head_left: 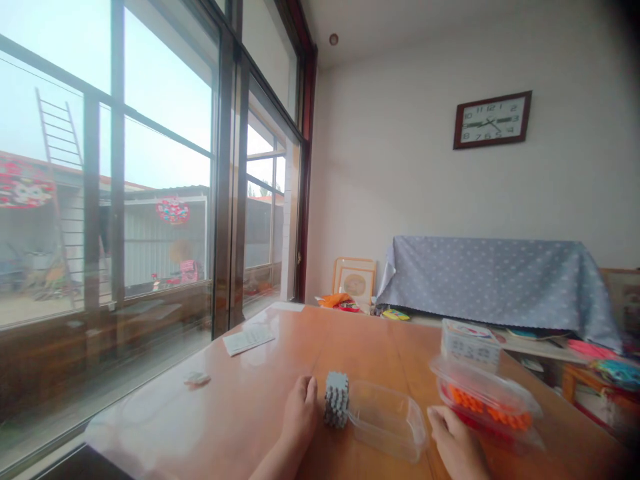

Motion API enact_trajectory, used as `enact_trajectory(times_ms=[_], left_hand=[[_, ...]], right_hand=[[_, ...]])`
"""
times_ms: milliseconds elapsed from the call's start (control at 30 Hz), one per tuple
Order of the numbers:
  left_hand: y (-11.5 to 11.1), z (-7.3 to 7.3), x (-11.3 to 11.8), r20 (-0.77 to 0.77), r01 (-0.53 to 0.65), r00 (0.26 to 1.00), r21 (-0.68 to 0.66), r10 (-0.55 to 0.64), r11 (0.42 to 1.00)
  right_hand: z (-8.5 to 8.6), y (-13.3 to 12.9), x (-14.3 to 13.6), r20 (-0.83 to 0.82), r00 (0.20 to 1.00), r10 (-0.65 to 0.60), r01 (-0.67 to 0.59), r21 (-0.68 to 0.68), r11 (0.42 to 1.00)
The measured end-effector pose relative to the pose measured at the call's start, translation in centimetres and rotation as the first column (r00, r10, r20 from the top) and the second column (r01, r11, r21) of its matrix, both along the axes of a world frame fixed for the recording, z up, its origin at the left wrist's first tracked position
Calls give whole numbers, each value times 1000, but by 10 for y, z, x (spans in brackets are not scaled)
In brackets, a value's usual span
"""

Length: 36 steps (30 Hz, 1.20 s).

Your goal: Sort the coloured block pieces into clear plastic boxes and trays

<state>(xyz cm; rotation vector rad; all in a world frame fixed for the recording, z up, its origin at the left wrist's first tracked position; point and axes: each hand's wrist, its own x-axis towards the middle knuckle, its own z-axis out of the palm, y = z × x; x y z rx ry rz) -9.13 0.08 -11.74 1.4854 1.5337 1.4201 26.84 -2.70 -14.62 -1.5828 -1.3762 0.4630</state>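
On the wooden table (200, 433), a stack of grey notched pieces (337, 400) stands just left of an empty clear plastic container (389, 420). My left hand (301, 407) rests beside the stack's left side, fingers curled together, with nothing seen in them. To the right of the clear container is my right hand (453, 433), its fingers curled and a little blurred; whether it holds anything is hidden. Close beyond it, a clear lidded container (487, 400) holds orange and red pieces.
A clear box (470, 343) stands behind the orange pieces. A paper sheet (249, 339) and a small pale packet (197, 379) lie on the left. Windows line the left side; a spotted cloth (480, 280) hangs beyond the table.
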Motion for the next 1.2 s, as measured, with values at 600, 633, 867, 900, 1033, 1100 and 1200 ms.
enact_trajectory(times_ms=[600, 633, 867, 900, 1033, 1100, 1200], left_hand=[[-14, 0, 3, 152, 39, 988, -117, -21, 992], [-14, -1, 3, 147, 47, 989, -125, -28, 991], [-13, 4, 0, 82, 63, 995, -158, -51, 985], [-13, 6, 0, 68, 61, 996, -154, -51, 986], [-15, 11, -1, 10, 36, 999, -134, -35, 990], [-17, 12, -2, -16, 15, 1000, -113, -17, 993], [-19, 14, -1, -42, -13, 999, -69, 10, 998]], right_hand=[[6, -1, -10, -57, 979, -194, 190, -73, 979], [5, 1, -8, -58, 977, -203, 198, -82, 977], [2, 3, -6, -123, 961, -247, 239, -77, 968], [2, 2, -6, -126, 963, -237, 230, -66, 971], [-1, 3, -4, -117, 971, -208, 204, -47, 978], [-2, 4, -2, -85, 975, -206, 201, -58, 978], [-3, 5, -1, -33, 983, -179, 176, -76, 981]])
